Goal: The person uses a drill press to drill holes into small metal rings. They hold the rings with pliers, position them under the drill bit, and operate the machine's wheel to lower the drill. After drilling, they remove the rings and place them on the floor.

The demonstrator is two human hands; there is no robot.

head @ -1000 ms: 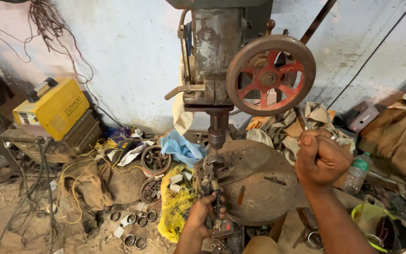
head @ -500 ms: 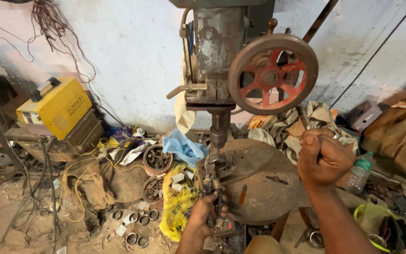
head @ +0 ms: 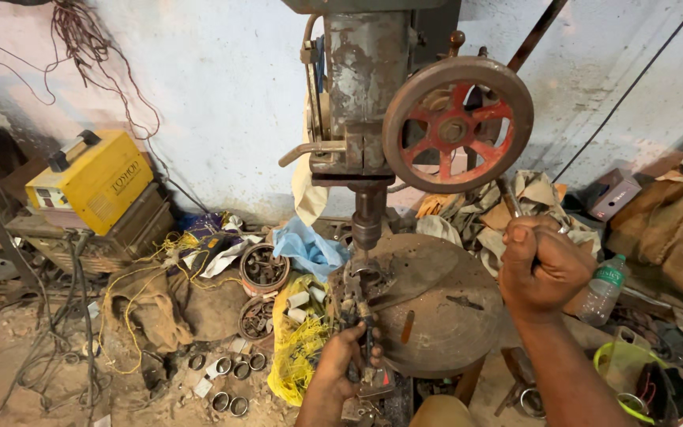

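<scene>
A rusty pillar drill (head: 369,103) stands against the wall, its red-spoked handwheel (head: 458,124) on the right. My right hand (head: 541,266) is closed around the drill's feed lever (head: 509,196), just below the wheel. My left hand (head: 343,365) grips a long metal clamp tool (head: 357,304) that holds a small workpiece under the drill bit (head: 364,255). The workpiece rests at the left edge of the round, rusty drill table (head: 444,316). The bit's tip is right above or on the piece; I cannot tell if they touch.
A yellow welding machine (head: 92,180) sits on a stand at left amid cables. Metal rings (head: 227,379), two tins of parts (head: 262,267), a yellow sack and blue cloth (head: 307,247) litter the floor. Sacks, rags and a plastic bottle (head: 604,289) lie at right.
The view has drifted slightly; my right hand on the lever has shifted a little lower. The left hand keeps its grip on the clamp tool.
</scene>
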